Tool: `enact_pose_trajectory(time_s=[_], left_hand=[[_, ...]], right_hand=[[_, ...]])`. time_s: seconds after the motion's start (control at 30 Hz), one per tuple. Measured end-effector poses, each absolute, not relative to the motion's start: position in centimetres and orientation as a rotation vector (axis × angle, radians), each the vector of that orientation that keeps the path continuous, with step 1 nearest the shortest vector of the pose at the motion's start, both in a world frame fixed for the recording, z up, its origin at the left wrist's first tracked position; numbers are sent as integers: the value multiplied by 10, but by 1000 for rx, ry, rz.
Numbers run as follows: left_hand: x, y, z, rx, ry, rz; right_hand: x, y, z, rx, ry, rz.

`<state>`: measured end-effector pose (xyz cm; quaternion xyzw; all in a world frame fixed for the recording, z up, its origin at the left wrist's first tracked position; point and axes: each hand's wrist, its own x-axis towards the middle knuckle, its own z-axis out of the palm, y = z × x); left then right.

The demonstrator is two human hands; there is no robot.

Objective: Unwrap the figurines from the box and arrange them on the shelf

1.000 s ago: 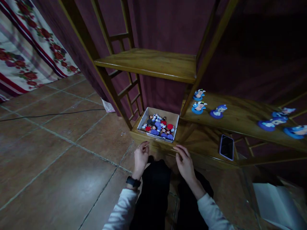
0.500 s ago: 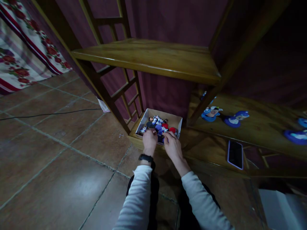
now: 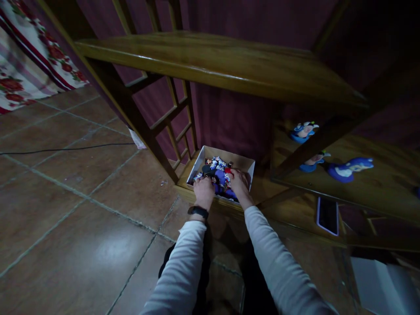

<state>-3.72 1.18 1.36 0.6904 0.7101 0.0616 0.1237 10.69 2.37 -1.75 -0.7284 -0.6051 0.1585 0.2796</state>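
A shallow white cardboard box (image 3: 199, 160) sits on the lowest board of a wooden shelf unit and holds several small blue, red and dark figurines (image 3: 218, 171). My left hand (image 3: 204, 191) rests at the box's near edge with its fingers curled down onto the figurines. My right hand (image 3: 240, 184) reaches into the right part of the box, fingers bent among the figurines; what either hand holds is hidden. A black watch (image 3: 198, 211) is on my left wrist.
A broad wooden shelf (image 3: 210, 61) juts out overhead. Blue figurines (image 3: 348, 168) stand on the middle shelf at right, and a phone (image 3: 327, 215) lies on the lower board. A cable (image 3: 65, 148) crosses the tiled floor; white paper (image 3: 380, 284) lies at bottom right.
Both hands moved forward from my knees into the box and now lie on the figurines. The view has come closer to and under the upper shelf.
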Motion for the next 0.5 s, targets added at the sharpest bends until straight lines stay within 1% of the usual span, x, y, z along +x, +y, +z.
enact_pose_trajectory(time_s=[0.13,0.3,0.43,0.5], left_hand=[[-32,11,10,1988,2048,168],[-28,11,8,1955,2019,179],[-29,12,8,1966,2007,174],[-29,12,9,1988,1987,200]], right_hand=[[101,26,-21,-1979,-1697,414],[102,23,-25,-1987,-1695,491],[108,25,-27,-1922,-1525,641],[109,26,-27,-1846,-1352,791]])
